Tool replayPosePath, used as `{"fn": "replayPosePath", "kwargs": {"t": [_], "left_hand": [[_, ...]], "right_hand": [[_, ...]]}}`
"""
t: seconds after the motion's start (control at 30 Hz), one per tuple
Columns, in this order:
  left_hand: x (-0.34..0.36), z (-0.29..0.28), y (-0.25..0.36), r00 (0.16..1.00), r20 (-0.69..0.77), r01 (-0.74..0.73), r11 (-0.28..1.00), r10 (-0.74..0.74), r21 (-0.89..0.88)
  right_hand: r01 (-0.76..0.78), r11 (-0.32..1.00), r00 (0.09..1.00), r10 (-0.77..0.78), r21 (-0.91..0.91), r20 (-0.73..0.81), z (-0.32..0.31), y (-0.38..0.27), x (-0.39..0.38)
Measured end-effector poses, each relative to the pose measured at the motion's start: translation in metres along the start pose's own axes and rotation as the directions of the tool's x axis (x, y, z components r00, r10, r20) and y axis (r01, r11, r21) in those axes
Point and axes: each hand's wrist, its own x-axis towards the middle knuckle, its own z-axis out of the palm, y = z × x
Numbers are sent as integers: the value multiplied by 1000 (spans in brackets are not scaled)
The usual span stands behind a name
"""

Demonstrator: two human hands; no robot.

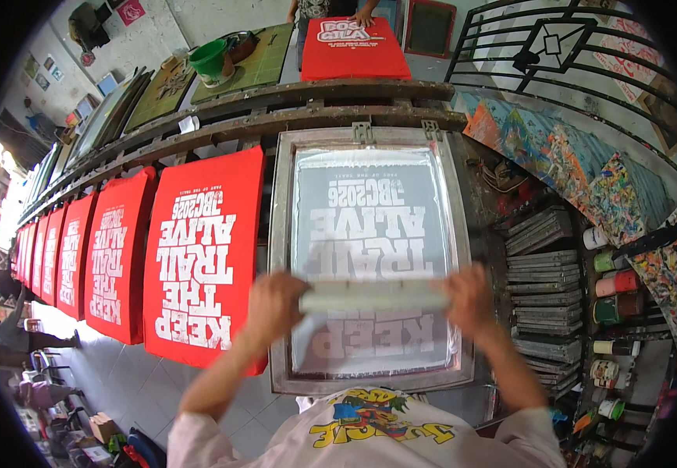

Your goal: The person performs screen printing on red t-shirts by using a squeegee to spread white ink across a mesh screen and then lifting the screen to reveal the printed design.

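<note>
In the head view my left hand [277, 306] and my right hand [467, 300] are closed on the two ends of a long pale squeegee [373, 296]. The squeegee lies crosswise over the mesh of a screen frame [458, 195], below its middle. Large reversed lettering shows faintly through the whitish mesh. Two metal clamps [362, 132] sit on the frame's far edge. Just left of the frame is a red fabric panel [198, 175] with white printed lettering, the closest of a row of similar panels reaching leftward.
Behind are rails [237, 125], a green bucket [212, 64] and another person's hand [366, 17] on a red panel. To the right stand stacked frames [541, 304], paint containers [615, 285] and a paint-splattered board [557, 148]. Another person's leg [46, 341] shows at the left.
</note>
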Motion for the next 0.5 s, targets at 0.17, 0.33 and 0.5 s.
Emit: {"fn": "replayPosePath", "kwargs": {"t": [0.17, 0.33, 0.5], "left_hand": [[-153, 32, 73, 999, -27, 33, 996, -36, -86], [-180, 47, 84, 999, -37, 7, 988, -13, -156], [-177, 25, 91, 985, -95, 94, 910, -144, -404]], "right_hand": [[-66, 996, 998, 67, 57, -15, -6, -99, -126], [-60, 995, 996, 65, 79, -58, 6, -116, -157], [-84, 957, 996, 77, 277, 36, -19, -116, -156]]}}
